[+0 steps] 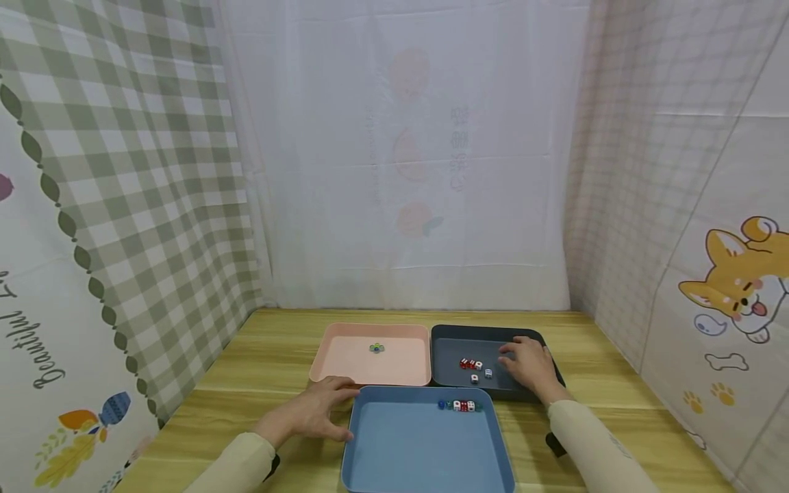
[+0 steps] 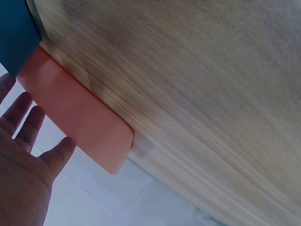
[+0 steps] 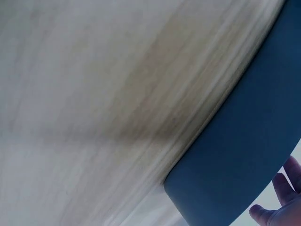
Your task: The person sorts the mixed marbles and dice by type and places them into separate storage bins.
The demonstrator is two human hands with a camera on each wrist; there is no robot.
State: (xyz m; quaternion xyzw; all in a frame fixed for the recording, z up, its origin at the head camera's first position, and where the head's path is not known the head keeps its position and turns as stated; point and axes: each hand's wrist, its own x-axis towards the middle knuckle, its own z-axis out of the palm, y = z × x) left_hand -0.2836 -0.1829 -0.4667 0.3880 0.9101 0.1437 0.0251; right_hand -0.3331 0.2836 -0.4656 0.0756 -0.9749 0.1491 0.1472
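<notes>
My left hand (image 1: 314, 409) is beside the upper left corner of the light blue tray (image 1: 425, 452), fingers loosely spread with nothing held. Along that tray's far right side runs a row of small dice (image 1: 464, 406) in white, red, blue and green. Over the right part of the dark tray (image 1: 453, 335) hovers my right hand (image 1: 531, 366), its fingers relaxed and pointing left. To the left of its fingertips lie red dice (image 1: 468, 363) and several white dice (image 1: 488, 373). Nothing shows between the right fingers.
A pink tray (image 1: 345, 370) stands left of the dark one, with a small green and blue flower-shaped cluster (image 1: 377, 348) in it. All three trays sit close together on a wood-grain table (image 1: 246, 363). Fabric curtains (image 1: 401, 205) hang behind and at both sides.
</notes>
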